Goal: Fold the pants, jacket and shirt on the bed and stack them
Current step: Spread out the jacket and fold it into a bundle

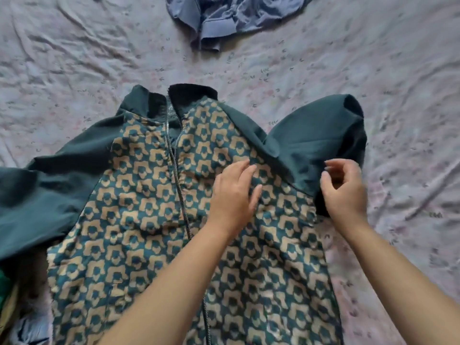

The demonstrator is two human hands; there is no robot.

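Pile (10,295): one heap of green, yellow and blue cloth at the frame's lower left edge, well left of my fingers; I cannot tell which garments.
Flat sleeve (37,195): one, dark green, spread on the sheet well left of my left fingers.
Jacket (139,195): one, green with a tan print, lying front up under both my hands, collar on the far side of my fingertips.
Zip (174,158): one, closed, running down the front just left of my left fingers.
Blue garment (231,18): one, crumpled, well beyond my fingertips at the top edge.
Left hand (234,195): fingers straight and slightly apart, lying flat on the printed front.
Right hand (344,192): fingers curled, thumb and fingertips pinching the dark edge of the raised sleeve.
Raised sleeve (311,138): one, bunched up off the sheet, arching just beyond my right fingers.
Sheet (410,95): one, pale floral, wrinkled, bare to the right of my right fingers.
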